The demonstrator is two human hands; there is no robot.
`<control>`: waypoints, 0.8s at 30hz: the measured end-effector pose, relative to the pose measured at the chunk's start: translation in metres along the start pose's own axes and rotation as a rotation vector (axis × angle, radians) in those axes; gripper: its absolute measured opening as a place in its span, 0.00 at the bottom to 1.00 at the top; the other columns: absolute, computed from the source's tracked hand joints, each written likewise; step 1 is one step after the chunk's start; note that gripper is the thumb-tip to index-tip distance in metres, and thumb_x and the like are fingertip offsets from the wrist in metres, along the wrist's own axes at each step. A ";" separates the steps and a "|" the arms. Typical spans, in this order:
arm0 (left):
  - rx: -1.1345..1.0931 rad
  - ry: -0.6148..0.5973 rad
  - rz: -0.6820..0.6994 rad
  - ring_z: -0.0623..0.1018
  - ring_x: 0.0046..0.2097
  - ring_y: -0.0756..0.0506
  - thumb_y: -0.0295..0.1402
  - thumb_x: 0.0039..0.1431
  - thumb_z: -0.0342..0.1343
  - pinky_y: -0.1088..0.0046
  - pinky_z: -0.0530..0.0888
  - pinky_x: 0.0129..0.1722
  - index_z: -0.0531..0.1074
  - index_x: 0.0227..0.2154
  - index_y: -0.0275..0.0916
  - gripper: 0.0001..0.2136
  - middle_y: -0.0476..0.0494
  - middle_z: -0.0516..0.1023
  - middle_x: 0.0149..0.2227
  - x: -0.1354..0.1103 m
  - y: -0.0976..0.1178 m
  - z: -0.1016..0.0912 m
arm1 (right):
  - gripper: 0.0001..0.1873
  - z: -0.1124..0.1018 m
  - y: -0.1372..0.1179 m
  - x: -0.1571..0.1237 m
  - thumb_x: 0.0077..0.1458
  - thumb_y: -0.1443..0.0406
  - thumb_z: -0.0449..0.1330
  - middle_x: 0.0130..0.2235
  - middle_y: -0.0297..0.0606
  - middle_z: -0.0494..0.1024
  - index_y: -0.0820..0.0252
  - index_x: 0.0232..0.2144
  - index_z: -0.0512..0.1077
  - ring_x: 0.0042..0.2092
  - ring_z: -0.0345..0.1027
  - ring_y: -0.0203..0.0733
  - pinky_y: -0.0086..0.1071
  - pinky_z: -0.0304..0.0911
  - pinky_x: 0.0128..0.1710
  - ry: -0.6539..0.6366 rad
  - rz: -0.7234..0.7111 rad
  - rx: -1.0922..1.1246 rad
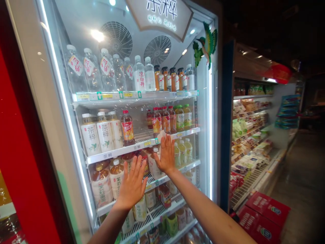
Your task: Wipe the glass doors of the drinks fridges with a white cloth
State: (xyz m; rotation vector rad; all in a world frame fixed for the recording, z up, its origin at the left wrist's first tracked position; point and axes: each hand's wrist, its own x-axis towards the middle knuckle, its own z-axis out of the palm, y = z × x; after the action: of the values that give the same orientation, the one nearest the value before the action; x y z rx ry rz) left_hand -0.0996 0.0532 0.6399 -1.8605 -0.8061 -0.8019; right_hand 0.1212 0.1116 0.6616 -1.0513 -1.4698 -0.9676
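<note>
My left hand (132, 184) is raised palm-forward before the glass front of a lit drinks fridge (149, 101), its fingers stretched out. Higher and to the right, my right hand (165, 156) lies flat in the same way, fingers straight. A pale, thin scrap (161, 135) shows at the right fingertips; it looks like tissue, but most of it is hidden. Behind the glass, in line with my hands, stand a red-capped tea bottle (127, 127) and large white-labelled bottles (116, 176). Whether both palms touch the glass I cannot tell.
Clear water bottles (87, 69) stand on the fridge's top shelf. A bird decoration (207, 44) sits at the upper right, near the sign (162, 17). To the right are an open chilled display (251, 135) and red boxes (264, 217). A red panel (22, 135) rises at the left.
</note>
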 end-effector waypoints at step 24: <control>0.032 0.012 0.008 0.44 0.76 0.33 0.46 0.68 0.49 0.42 0.36 0.73 0.54 0.71 0.34 0.34 0.34 0.48 0.74 -0.003 0.000 0.003 | 0.44 0.001 -0.007 -0.016 0.68 0.53 0.47 0.76 0.50 0.34 0.62 0.74 0.29 0.76 0.30 0.64 0.70 0.41 0.70 -0.005 0.036 0.033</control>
State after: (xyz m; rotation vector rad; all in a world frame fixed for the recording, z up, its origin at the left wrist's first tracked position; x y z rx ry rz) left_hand -0.1003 0.0549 0.6368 -1.8281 -0.7993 -0.7905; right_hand 0.1151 0.1087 0.6457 -1.0541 -1.4617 -0.9129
